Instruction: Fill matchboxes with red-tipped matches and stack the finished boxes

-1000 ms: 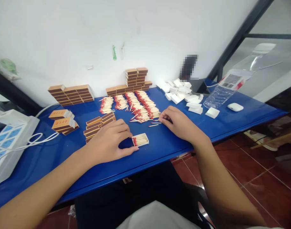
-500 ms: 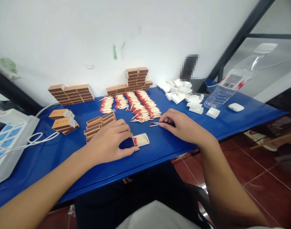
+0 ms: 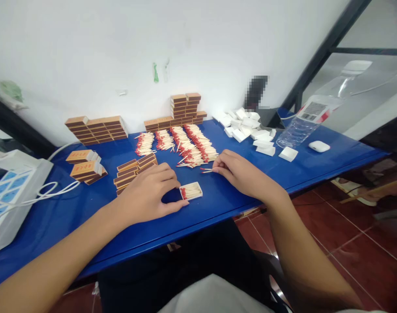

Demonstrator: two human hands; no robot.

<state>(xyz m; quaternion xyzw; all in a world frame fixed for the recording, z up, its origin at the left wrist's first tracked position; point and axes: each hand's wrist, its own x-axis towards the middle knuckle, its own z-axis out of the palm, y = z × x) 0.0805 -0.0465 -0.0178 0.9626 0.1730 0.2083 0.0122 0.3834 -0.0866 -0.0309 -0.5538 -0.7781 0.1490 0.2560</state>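
Where the left hand (image 3: 156, 191) rests: at the left end of a small white rectangular card tray (image 3: 194, 198), thumb on the near side and forefinger on the far side, gripping it between them, probably so that it cannot slide; how hard they press cannot be told.
Tray contents: red-headed pale wooden matches (image 3: 192, 190) lying lengthwise, heads toward the left hand. The tray sits on the glossy blue tabletop (image 3: 218, 195), apparently for easy reach of both hands.
Right hand (image 3: 236, 171): fingertips pinched together on loose red-headed matchsticks (image 3: 207, 170), seemingly two, though the fingers hide part of them. Their heads jut out leftward, perhaps held that way to agree with those in the tray.
Match rows: four slanting bands of loose matches (image 3: 198, 145) behind the tray, the rightmost ending near the right hand, seemingly laid out for quick picking.
Matchboxes: orange-and-brown cardboard boxes stacked against the wall (image 3: 97, 130), with a lower batch (image 3: 135, 169) partly behind the left hand; the squared stacking likely saves room.
White heap: spare white card trays (image 3: 246, 124), jumbled at the right, beside a clear plastic bottle (image 3: 299, 124).
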